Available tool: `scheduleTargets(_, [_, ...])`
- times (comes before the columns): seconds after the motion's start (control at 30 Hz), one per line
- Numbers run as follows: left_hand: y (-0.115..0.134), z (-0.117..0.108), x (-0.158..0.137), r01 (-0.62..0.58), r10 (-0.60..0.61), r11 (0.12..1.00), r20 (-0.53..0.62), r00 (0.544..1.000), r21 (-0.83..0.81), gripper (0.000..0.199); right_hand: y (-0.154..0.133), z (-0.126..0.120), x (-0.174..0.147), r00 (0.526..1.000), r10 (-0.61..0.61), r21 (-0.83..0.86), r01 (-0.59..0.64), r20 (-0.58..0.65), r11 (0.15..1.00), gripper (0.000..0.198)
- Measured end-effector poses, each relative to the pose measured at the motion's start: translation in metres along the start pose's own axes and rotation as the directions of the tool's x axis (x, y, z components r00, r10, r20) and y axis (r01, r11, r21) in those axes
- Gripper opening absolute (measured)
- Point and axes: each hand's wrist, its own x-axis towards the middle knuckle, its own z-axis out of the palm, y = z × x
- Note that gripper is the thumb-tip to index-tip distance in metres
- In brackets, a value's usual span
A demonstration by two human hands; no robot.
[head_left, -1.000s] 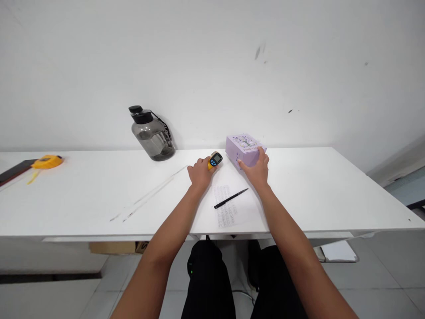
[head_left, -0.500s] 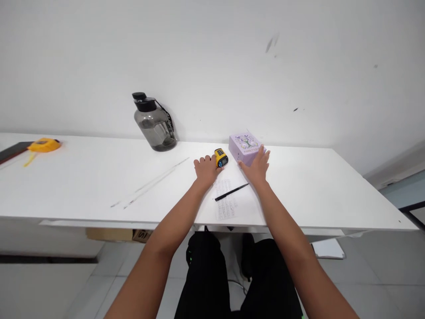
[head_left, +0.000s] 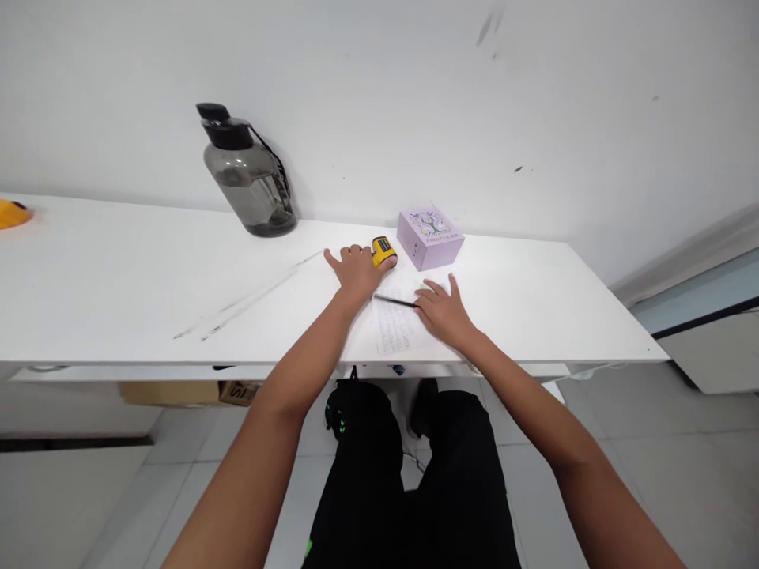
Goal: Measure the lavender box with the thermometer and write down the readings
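Two legs in black trousers (head_left: 356, 474) show below the near edge of a white worktop (head_left: 522, 292), where both bare arms reach forward. Closest on the surface, a sheet (head_left: 394, 328) of handwritten lines lies flat, a black pen (head_left: 394, 300) across its upper part. At the pen's right end is the person's right hand (head_left: 442, 312), fingertips meeting the barrel; whether that grip has tightened on it cannot be told. Just beyond and to the left, the left hand (head_left: 356, 269) is wrapped around a yellow handheld device (head_left: 383, 250), its lower part hidden by the palm. Taking hold of the pen appears to be the step in hand; the next move would call for a firm pinch on the slim barrel, leaving the sheet undisturbed. Farther back, a lilac box (head_left: 439, 254) sits apart from both hands, and a gray bottle (head_left: 249, 190) tilts near a smudged wall (head_left: 379, 95).
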Motion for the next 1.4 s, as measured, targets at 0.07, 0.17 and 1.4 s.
scheduleTargets(0.07, [0.006,-0.005,-0.007,-0.038,0.033,0.998,-0.094,0.995,-0.051,0.064,0.001,-0.003,-0.001,0.992,0.083,-0.024,-0.086,-0.096,0.996,0.029])
scheduleTargets(0.17, [0.017,-0.012,-0.017,-0.126,0.105,0.983,-0.156,0.982,-0.132,0.055,0.010,-0.011,-0.005,0.961,0.235,0.013,-0.236,-0.145,0.972,0.028])
scheduleTargets(1.4, [0.018,0.022,-0.015,-0.523,0.605,0.776,0.181,0.775,-0.352,0.055,-0.020,-0.006,-0.014,0.939,0.285,0.732,-0.331,0.193,0.596,0.041])
